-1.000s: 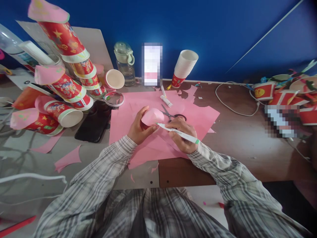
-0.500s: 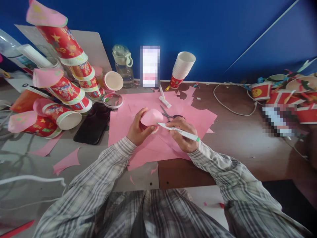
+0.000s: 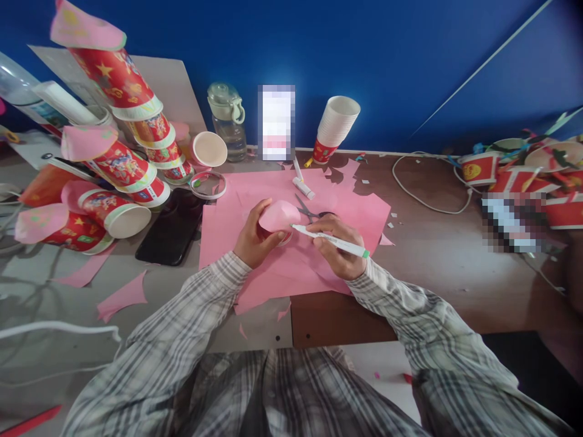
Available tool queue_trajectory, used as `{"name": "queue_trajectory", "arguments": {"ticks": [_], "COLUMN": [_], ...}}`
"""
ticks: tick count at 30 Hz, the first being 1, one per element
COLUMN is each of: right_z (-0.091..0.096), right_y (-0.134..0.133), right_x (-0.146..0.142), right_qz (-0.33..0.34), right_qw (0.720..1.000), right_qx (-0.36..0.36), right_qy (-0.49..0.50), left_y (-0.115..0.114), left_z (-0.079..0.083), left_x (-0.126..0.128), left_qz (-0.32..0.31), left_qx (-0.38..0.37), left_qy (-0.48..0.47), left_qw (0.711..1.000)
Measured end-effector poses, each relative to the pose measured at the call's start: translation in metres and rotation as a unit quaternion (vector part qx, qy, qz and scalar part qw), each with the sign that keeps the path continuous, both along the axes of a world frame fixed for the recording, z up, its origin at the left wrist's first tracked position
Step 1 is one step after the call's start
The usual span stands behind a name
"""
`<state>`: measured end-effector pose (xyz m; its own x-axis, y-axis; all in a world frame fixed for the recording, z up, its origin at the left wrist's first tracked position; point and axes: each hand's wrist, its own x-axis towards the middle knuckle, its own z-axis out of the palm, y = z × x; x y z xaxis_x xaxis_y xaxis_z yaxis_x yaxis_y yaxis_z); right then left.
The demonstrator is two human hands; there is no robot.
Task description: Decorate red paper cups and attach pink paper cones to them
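My left hand [image 3: 255,240] is wrapped round a paper cup [image 3: 286,238] topped with a pink paper cone [image 3: 279,215]. Most of the cup is hidden by my fingers and the cone. My right hand [image 3: 339,247] grips a white marker with a green end [image 3: 346,244]. The marker's tip is at the lower right edge of the cone; whether it touches cannot be told. Under both hands lie pink paper sheets [image 3: 228,230]. Scissors [image 3: 307,209] rest on the paper just beyond the cone, partly hidden by my right hand.
Stacked red cups with pink tops [image 3: 132,121] lean at the left, beside a black phone [image 3: 168,230]. A water bottle [image 3: 228,121], a blurred bright screen [image 3: 276,121] and a cup stack [image 3: 337,127] stand along the back. Decorated red cups [image 3: 519,179] sit at the right near a cable [image 3: 428,206].
The right edge of the pink paper has shifted slightly left, uncovering small scraps. My hands, the cone and the marker stay almost in place.
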<state>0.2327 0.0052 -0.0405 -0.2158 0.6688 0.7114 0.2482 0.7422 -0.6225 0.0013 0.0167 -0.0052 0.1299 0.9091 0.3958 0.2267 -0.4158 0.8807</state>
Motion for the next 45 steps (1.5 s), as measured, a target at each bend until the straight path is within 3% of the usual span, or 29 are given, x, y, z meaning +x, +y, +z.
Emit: {"name": "queue_trajectory", "arguments": {"ticks": [8, 22, 27, 30, 39, 45], "right_z": [0.003, 0.003, -0.009, -0.018, -0.049, -0.065], "right_y": [0.0, -0.005, -0.003, 0.002, 0.016, 0.02], "right_x": [0.0, 0.001, -0.009, -0.015, -0.015, -0.025], "right_qz": [-0.018, -0.023, -0.088, -0.078, -0.038, 0.012], "right_qw": [0.998, 0.996, 0.983, 0.978, 0.993, 0.992], "right_qx": [-0.034, -0.081, -0.107, -0.12, -0.088, -0.097], "right_qy": [-0.042, 0.006, 0.118, 0.152, 0.063, 0.077], "left_y": [0.0, -0.001, -0.002, -0.003, -0.001, 0.0], "left_z": [0.002, 0.004, 0.005, 0.007, 0.009, 0.009], "left_x": [0.0, 0.0, 0.0, 0.0, -0.004, -0.005], "left_qz": [-0.004, -0.007, -0.013, -0.02, -0.068, -0.102], "left_qx": [0.013, 0.004, -0.002, -0.017, -0.064, -0.082], "left_qy": [-0.006, -0.001, -0.023, -0.043, -0.092, -0.115], "left_qw": [1.0, 1.0, 1.0, 0.999, 0.991, 0.985]}}
